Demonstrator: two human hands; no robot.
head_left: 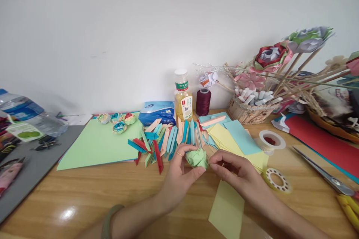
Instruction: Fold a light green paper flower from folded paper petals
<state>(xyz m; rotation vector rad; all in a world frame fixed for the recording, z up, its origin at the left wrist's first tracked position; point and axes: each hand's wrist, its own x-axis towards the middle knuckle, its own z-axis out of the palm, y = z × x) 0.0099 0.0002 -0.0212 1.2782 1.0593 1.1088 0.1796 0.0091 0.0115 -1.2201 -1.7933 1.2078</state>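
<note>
My left hand [178, 173] is curled round a small folded green paper flower [197, 157], held just above the wooden table [84, 198]. My right hand [234, 170] pinches the flower's right edge with fingertips pressed together. A yellow paper strip [227, 209] lies under my right wrist. Behind the hands lies a heap of folded coloured paper strips [162, 140] and a stack of yellow and blue sheets [235, 138].
A large green sheet [98, 143] lies left, with several finished paper flowers [119, 121] at its far edge. At the back stand a tissue pack [157, 112], a drink bottle [183, 95], a thread spool [203, 101] and a basket [249, 114]. Tape rolls [276, 179] and scissors [322, 173] lie right.
</note>
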